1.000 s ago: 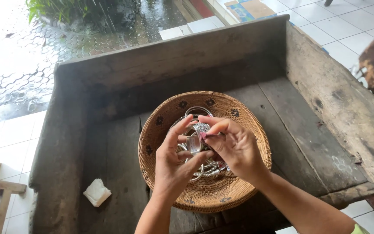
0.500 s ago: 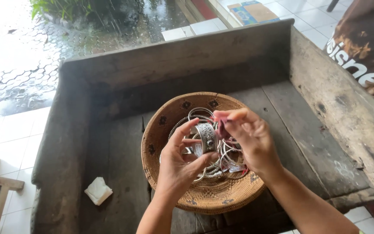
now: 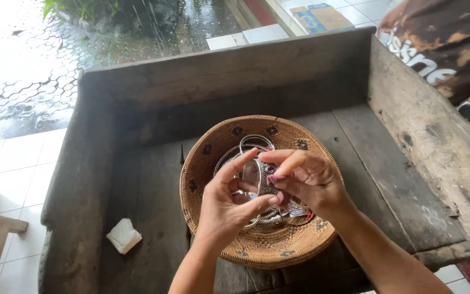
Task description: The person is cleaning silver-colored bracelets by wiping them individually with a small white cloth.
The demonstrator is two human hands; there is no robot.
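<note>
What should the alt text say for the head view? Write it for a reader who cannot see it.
Two bare hands, the left hand and the right hand, hold a wide silver bangle between their fingers above a round woven basket of silver bracelets. The basket sits in a worn wooden tray, with a crumpled white tissue lying at the left.

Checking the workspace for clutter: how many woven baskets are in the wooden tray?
1. The woven basket sits in the middle of the wooden tray, under both hands. Nothing suggests another, though the tray's near edge is cut off.
</note>
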